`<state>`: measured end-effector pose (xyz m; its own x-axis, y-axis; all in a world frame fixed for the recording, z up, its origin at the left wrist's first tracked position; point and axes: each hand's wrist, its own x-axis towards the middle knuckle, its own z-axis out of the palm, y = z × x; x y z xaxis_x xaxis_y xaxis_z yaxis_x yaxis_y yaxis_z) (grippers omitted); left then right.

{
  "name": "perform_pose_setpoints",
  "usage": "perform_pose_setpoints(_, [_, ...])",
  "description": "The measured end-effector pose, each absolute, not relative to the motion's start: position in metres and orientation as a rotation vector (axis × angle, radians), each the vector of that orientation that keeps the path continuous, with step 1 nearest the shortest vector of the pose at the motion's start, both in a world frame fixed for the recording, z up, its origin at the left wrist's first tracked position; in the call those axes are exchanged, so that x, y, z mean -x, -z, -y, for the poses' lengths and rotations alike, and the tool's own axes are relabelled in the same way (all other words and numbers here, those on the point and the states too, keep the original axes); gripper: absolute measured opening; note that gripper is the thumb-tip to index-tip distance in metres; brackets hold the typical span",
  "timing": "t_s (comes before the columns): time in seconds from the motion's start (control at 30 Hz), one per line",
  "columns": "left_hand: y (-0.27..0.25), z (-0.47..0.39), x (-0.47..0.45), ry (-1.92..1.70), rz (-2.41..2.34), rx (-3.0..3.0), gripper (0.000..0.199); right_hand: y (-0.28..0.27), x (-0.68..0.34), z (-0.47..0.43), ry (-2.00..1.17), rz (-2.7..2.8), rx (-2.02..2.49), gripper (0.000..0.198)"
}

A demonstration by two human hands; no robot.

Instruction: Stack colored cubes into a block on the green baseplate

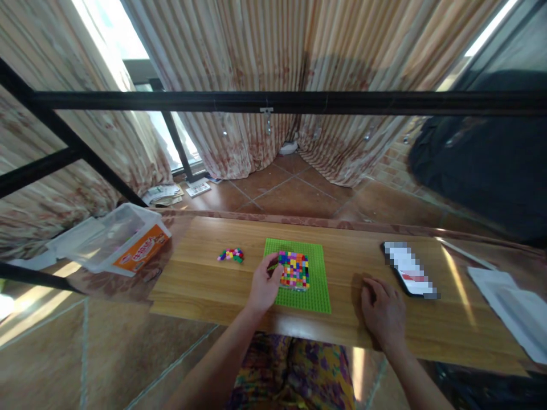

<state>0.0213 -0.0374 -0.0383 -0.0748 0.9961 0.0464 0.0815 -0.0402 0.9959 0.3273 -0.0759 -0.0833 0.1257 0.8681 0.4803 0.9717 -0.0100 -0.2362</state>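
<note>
A green studded baseplate (294,303) lies on the wooden table, bearing a square patch of multicoloured toy bricks (294,270). My left hand (265,282) is at the left edge of that patch, its thumb and forefinger pinched together against the bricks. Whatever sits between those fingertips is hidden. To the left of the plate is a small loose pile of coloured bricks (231,255). My right hand (383,310) rests on the tabletop to the right of the plate, fingers loosely bent with a gap to the thumb, and nothing shows in it.
A phone (410,270) lies beyond my right hand. A clear plastic tub (128,236) with an orange label stands off the table's left end. White sheets or packets (508,307) lie at the right end of the wooden table (205,285). A black metal bar (273,101) crosses ahead.
</note>
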Motion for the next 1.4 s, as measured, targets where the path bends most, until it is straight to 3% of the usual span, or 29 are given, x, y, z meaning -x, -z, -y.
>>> perform_pose_setpoints(0.27, [0.04, 0.041, 0.049, -1.291, -1.895, -1.623, 0.02, 0.085, -0.329, 0.075, 0.273, 1.786, 1.895, 0.029])
perform_pose_setpoints(0.4, [0.041, 0.033, 0.081, -1.143, -2.012, -1.865, 0.028, 0.086, -0.33, 0.075, 0.265, 1.791, 1.905, 0.03])
perform_pose_setpoints(0.63, [0.056, 0.021, 0.084, -0.976, -2.007, -2.131, 0.026, 0.083, -0.328, 0.076, 0.281, 1.785, 1.927, 0.029])
perform_pose_setpoints(0.87, [0.052, 0.023, 0.084, -1.05, -2.002, -2.077, 0.017, 0.081, -0.326, 0.076, 0.28, 1.774, 1.92, 0.029])
perform_pose_setpoints(1.13, [0.012, 0.024, 0.038, -1.19, -1.698, -1.909, 0.013, 0.08, -0.324, 0.075, 0.283, 1.771, 1.9, 0.026])
perform_pose_setpoints(1.4, [-0.025, 0.016, -0.024, -1.037, -1.511, -2.227, 0.017, 0.08, -0.323, 0.076, 0.246, 1.747, 1.923, 0.026])
